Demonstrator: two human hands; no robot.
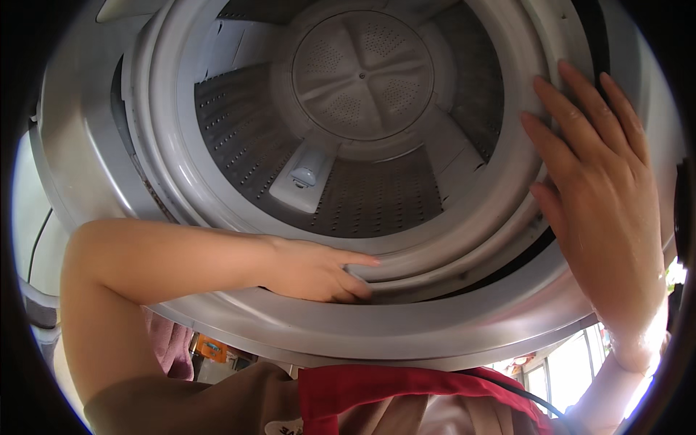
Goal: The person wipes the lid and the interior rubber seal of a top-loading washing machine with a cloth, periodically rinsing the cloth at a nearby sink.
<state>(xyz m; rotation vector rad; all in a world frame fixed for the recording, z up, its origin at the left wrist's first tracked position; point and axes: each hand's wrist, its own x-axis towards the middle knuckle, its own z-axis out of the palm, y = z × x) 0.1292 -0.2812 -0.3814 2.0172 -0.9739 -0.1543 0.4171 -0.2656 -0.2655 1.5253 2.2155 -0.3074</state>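
Observation:
Before me is the opening of a top-loading washing machine, its pale plastic tub ring tilted in the view. My left hand is at the ring's near edge. One finger lies on top of the ring, and other fingers curl over into the dark gap between ring and housing, their tips partly hidden. At the right side, my right hand spreads its fingers over the ring and the gap, palm down, with nothing visible in it. Inside sits the perforated metal drum with a round ribbed pulsator at its bottom.
A white lint filter is fixed to the drum wall. The glossy grey housing curves around the opening. Brownish grime marks the gap at left. Below left are a purple cloth and an orange object. A red apron edge crosses my chest.

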